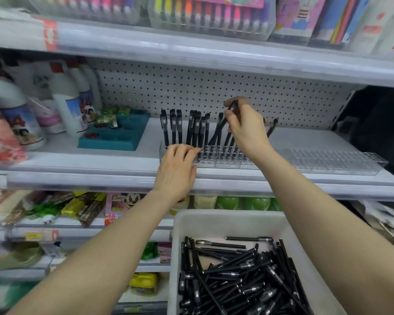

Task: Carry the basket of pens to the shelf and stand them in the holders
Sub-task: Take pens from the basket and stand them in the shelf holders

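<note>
Black capped pens (195, 128), upright and leaning, in clear slotted holder (328, 160)

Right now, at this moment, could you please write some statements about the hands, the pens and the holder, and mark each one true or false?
1. The right hand pinches a black pen above the clear holder. True.
2. The left hand reaches into the basket. False: it rests on the holder's left front end.
3. The basket is empty. False: many loose pens lie in it.
4. The far right end of the holder has no pens in it. True.
5. The teal tray sits to the right of the holder. False: it sits to its left.
</note>
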